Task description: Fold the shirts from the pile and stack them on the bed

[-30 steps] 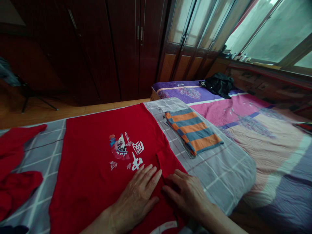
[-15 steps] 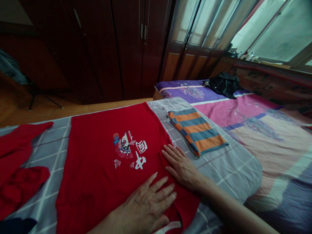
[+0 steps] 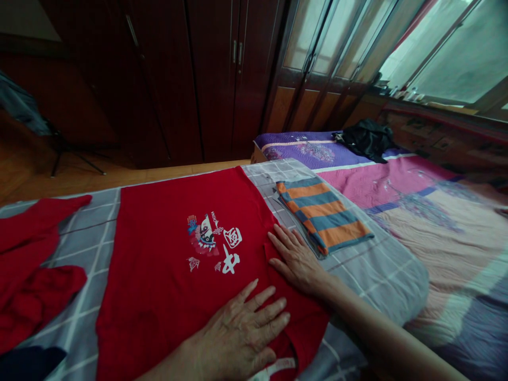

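A red T-shirt (image 3: 159,254) with a printed mask figure and white characters lies spread out on a grey checked sheet (image 3: 381,275). My left hand (image 3: 242,328) rests flat on the shirt near its collar, fingers spread. Flat on the shirt's right part, by the folded-in sleeve, lies my right hand (image 3: 297,259) with its fingers stretched out. Neither hand grips anything. A folded orange and grey-blue striped garment (image 3: 323,214) is just beyond my right hand.
More red clothing (image 3: 35,264) lies at the left, above a dark blue cloth (image 3: 32,364). Behind stands a bed with a patterned cover (image 3: 357,182) and a black garment (image 3: 367,138). Dark wardrobes (image 3: 214,79) line the back.
The view has shifted slightly, so most things appear a little further right. My hands stay flat on the red shirt with hardly any movement.
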A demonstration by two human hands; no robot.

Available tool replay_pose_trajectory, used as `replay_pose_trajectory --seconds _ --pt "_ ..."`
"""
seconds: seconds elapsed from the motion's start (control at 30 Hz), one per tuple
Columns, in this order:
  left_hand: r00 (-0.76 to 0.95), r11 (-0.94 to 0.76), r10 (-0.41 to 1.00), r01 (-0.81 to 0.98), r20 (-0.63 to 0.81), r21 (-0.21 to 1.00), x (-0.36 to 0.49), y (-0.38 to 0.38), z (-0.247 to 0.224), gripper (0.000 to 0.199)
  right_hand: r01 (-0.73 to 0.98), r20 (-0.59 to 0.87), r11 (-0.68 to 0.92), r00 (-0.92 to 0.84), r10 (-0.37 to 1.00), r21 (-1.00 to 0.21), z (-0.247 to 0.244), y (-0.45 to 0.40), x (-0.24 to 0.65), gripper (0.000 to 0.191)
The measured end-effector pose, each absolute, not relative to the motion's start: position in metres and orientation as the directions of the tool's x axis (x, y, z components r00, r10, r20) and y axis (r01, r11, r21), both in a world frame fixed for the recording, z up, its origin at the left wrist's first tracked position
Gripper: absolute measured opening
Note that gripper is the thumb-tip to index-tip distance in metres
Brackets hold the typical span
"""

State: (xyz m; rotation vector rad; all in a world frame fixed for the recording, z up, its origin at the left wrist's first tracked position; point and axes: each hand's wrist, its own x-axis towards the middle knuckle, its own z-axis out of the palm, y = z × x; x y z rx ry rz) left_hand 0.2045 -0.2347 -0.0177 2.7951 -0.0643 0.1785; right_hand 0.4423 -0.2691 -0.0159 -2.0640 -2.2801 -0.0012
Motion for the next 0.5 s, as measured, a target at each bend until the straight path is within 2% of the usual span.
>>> replay_pose_trajectory --seconds 0.13,0.27,0.4,0.5 --pt "0.991 -0.938 -0.019 -0.063 0.130 0.340 0.204 -0.235 -0.019 0.053 0.993 0.036 0.113 -0.111 0.993 -0.048 -0.016 -0.263 0.445 0.060" --pt "0.993 -0.937 -0.016 -0.056 0.117 0.344 0.204 -0.234 -0.017 0.053 0.998 0.056 0.024 -0.021 0.998 -0.049 -0.011 -0.252 0.447 0.060" --pt "0.991 -0.937 -0.019 -0.063 0.130 0.342 0.204 -0.234 -0.015 0.053 0.996 0.045 0.071 -0.069 0.997 -0.045 -0.009 -0.237 0.446 0.064" --pt "0.989 -0.938 -0.023 -0.071 0.145 0.339 0.204 -0.234 -0.015 0.054 0.999 0.062 -0.048 0.048 0.997 -0.011 -0.011 -0.226 0.444 0.072"
